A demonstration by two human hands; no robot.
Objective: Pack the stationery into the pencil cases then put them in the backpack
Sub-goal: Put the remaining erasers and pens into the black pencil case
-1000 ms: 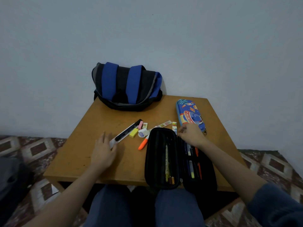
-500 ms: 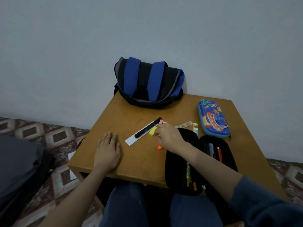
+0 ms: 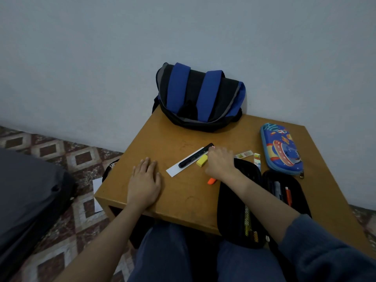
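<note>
A black pencil case (image 3: 234, 208) lies open at the table's front right, with pens in both halves. A closed blue cartoon pencil case (image 3: 281, 149) lies behind it on the right. The blue and black backpack (image 3: 200, 98) leans on the wall at the back. A black pen (image 3: 195, 155) rests on a white ruler (image 3: 175, 170), and a yellow eraser (image 3: 202, 160) sits beside them. My right hand (image 3: 220, 161) is curled over the small items next to the eraser, hiding them, above an orange highlighter (image 3: 211, 181). My left hand (image 3: 144, 180) lies flat on the table.
The small wooden table (image 3: 183, 202) stands against a pale wall. Two patterned strips (image 3: 245, 154) lie behind the black case. A large dark bag (image 3: 30, 190) and a white paper (image 3: 97, 192) are on the tiled floor at the left.
My right hand has moved left from beside the blue case to the small items by the yellow eraser. The view has swung left. My left hand stays flat.
</note>
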